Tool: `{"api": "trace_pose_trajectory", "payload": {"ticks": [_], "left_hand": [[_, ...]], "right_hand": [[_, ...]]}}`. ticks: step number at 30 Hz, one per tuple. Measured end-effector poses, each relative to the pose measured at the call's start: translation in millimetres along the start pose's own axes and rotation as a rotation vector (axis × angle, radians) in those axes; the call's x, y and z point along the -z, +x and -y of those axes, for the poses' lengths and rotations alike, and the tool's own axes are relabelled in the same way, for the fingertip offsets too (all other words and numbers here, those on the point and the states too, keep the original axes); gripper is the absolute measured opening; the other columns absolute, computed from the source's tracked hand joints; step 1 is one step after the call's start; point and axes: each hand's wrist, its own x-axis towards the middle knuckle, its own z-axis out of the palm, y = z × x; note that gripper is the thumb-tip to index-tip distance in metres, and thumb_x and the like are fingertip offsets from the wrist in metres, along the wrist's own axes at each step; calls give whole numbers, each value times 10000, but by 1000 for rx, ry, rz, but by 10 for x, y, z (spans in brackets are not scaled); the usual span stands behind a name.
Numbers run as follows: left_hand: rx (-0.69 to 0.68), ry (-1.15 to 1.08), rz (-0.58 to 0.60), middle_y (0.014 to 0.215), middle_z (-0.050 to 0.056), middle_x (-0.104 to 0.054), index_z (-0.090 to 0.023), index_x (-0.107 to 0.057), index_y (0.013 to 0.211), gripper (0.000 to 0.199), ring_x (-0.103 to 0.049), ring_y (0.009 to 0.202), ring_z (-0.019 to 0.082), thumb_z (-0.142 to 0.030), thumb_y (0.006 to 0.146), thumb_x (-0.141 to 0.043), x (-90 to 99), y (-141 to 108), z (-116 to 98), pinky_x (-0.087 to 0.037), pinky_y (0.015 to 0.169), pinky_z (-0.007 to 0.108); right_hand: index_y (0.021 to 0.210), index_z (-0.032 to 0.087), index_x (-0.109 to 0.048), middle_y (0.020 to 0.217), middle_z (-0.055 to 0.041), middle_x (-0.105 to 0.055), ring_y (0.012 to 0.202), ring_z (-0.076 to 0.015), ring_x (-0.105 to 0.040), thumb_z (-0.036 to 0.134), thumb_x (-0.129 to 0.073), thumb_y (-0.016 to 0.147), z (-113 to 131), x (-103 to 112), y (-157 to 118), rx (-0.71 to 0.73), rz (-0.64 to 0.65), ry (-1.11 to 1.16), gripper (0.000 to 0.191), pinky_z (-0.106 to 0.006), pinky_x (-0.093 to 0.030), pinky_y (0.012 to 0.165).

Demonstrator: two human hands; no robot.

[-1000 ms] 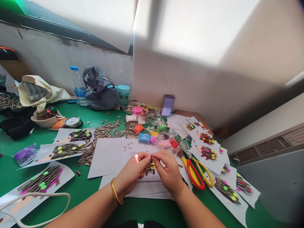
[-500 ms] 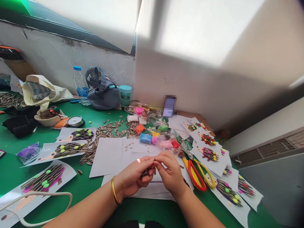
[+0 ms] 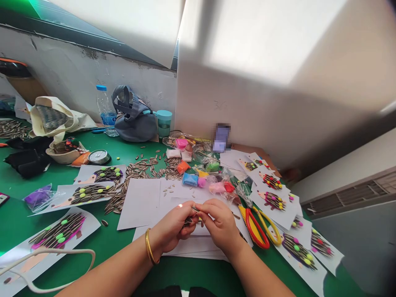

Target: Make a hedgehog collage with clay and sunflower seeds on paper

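Observation:
My left hand [image 3: 173,226], with a gold bangle at the wrist, is curled around several dark striped sunflower seeds [image 3: 187,222], partly hidden by the fingers. Thumb and forefinger of my right hand [image 3: 221,225] pinch at a single sunflower seed [image 3: 195,209] that also touches the left fingertips. Both hands meet just over the white paper sheets [image 3: 140,202]. Behind them spreads a pile of striped seeds [image 3: 136,171], and a few pale seeds [image 3: 168,189] lie on the paper. Something small and yellow shows below the fingers, too hidden to name.
Red-and-yellow scissors [image 3: 258,231] lie right of my hands. Hedgehog pictures with seed spines [image 3: 272,200] overlap on the right; more hedgehog pictures [image 3: 58,231] lie left. Bagged coloured clay [image 3: 190,180], a grey bag [image 3: 136,126] and a bottle [image 3: 107,111] stand further back.
My fingertips have parted a little, and the sunflower seed between them now shows. The right hand has shifted slightly; the left still holds its seeds.

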Motion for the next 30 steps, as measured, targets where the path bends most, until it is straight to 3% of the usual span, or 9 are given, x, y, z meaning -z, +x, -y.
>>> {"api": "trace_pose_trajectory", "payload": {"ticks": [9, 23, 30], "left_hand": [[-45, 65, -61, 591, -80, -402, -186, -457, 803, 70, -222, 406, 23, -200, 734, -462, -5, 3, -2, -113, 439, 230], [-26, -43, 17, 580, -81, -395, -192, -484, 844, 64, -215, 402, 26, -239, 803, -467, -20, 3, 28, -101, 434, 214], [-123, 147, -109, 566, -80, -382, -197, -492, 840, 84, -258, 459, 69, -269, 806, -466, -46, 25, 27, -156, 436, 209]], "right_hand": [[1034, 230, -722, 866, -68, -697, 820, -201, -637, 207, -577, 929, 37, -39, -13, -15, -30, -45, 181, -341, -511, 738], [951, 215, -702, 820, -58, -646, 786, -193, -602, 213, -552, 939, 62, -23, 19, -18, -45, -6, 151, -331, -484, 714], [925, 216, -689, 795, -33, -668, 754, -176, -608, 213, -558, 926, 102, -54, 3, -107, -37, 28, 130, -310, -479, 709]]}}
